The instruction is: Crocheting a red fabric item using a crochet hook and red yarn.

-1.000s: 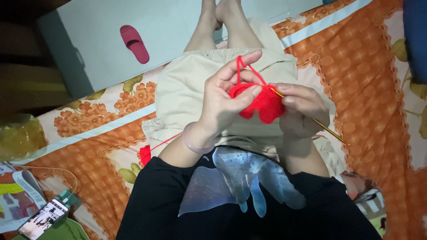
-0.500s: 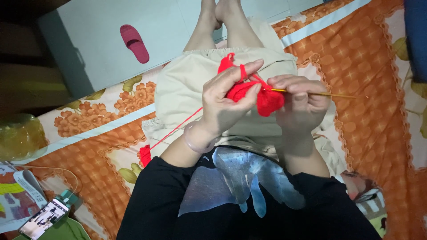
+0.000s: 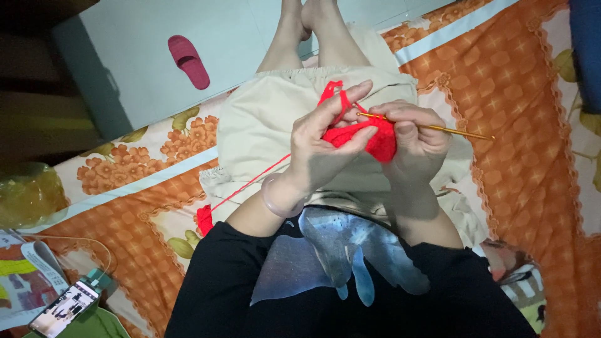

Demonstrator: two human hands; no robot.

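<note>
Since half a second ago both hands sit a little higher over the lap, and the golden crochet hook [image 3: 426, 127] now slopes down to the right rather than lying level; the yarn loop over the index finger stands taller. Bedding comes first by size: an orange flowered bedsheet [image 3: 513, 94] under the seated person, with a maroon slipper [image 3: 188, 61] on the pale floor beyond. Over the beige shorts, the left hand [image 3: 325, 147] pinches the red crochet piece [image 3: 369, 138] between thumb and fingers, index raised to tension the red yarn strand [image 3: 250, 184], which runs down to a small red ball at the hip. The right hand [image 3: 413, 141] is closed around the hook, its tip at the work. Judged as mid-stitch; the next pull needs steady tension and a clean catch.
</note>
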